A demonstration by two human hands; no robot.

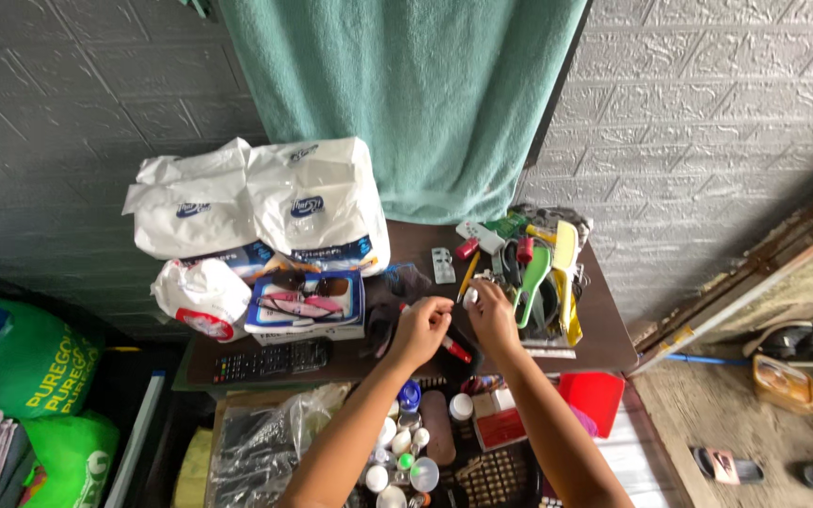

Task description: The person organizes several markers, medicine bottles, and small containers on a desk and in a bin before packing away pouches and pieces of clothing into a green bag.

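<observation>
Both my hands reach over a cluttered dark brown table (604, 343). My left hand (421, 329) has its fingers pinched together, and a red and white marker (454, 349) lies just right of it. My right hand (491, 315) pinches a small white cap-like piece (470, 296) between thumb and fingertips. The two hands are a few centimetres apart. Just right of my right hand lies a heap of combs and brushes, with a green brush (531, 282) and a yellow comb (566, 273) among them.
White plastic packs (265, 202) stand at the back left, with sunglasses (303, 287) on a flat box and a black remote (270, 359) in front. A teal towel (406, 94) hangs on the wall. Below the table sits a basket of small bottles (406, 452). Green bags (30, 367) lie left.
</observation>
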